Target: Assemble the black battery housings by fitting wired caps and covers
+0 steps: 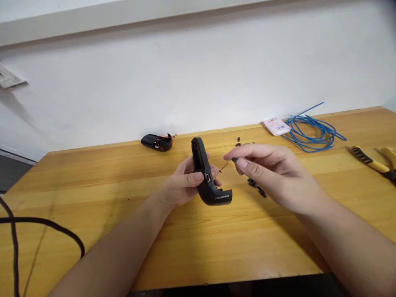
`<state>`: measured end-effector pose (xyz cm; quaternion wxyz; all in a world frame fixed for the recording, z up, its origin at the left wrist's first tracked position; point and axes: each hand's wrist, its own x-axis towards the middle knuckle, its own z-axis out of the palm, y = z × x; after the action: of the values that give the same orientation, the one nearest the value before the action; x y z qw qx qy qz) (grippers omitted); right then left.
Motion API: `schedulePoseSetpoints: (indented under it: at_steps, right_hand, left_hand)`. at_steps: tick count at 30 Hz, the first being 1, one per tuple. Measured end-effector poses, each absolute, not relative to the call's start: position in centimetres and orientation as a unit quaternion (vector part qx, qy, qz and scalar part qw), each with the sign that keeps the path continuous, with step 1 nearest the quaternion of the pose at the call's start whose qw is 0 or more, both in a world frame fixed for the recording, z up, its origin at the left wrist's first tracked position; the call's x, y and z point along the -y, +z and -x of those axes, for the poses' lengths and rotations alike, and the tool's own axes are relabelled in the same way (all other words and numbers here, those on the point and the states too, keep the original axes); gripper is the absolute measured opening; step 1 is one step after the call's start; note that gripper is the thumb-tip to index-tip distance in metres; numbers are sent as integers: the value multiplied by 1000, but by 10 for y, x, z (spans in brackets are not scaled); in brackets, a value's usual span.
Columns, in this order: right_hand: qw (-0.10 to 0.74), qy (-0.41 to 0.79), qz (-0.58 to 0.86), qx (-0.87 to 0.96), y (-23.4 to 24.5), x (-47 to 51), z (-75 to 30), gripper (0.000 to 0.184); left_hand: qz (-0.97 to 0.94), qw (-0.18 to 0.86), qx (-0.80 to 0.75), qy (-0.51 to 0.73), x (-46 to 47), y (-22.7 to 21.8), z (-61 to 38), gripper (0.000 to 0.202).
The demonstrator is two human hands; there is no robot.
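My left hand [185, 181] is closed around a black plastic housing [213, 198], held tilted above the table with its hollow side facing left. White lettering and a small slot show on its outer face. A thin wire [223, 166] sticks out near it on the right. Just to the right, my right hand [269, 173] pinches a small black part [234, 160] between thumb and forefinger, apart from the housing. Its exact kind is too small to make out. Beneath that hand lie several small black pieces [256, 187], partly hidden by the fingers.
A second black housing [154, 142] with thin red wires lies near the wall. Farther right are a white-and-pink packet [276, 126], a coil of blue cable [315, 134] and yellow-black handled pliers [369, 160]. A black cord [46, 222] crosses the wooden table [102, 185] at left.
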<state>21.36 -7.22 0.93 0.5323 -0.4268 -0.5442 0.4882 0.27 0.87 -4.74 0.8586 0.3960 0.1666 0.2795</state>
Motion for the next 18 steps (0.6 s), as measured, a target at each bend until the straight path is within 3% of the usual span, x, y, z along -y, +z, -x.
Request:
schedulePoseSetpoints:
  at_steps: [7, 13, 18]
  right_hand:
    - [469, 480, 369, 643, 7, 76, -214, 13]
    - [427, 551, 398, 597, -2, 74, -217, 12]
    - [409, 508, 395, 647, -5, 71, -218, 9]
  left_hand:
    - [-384, 887, -145, 211, -7, -57, -10, 57]
    - [-417, 876, -124, 209, -9, -61, -14, 41]
    - [-434, 869, -138, 195, -10, -60, -13, 44]
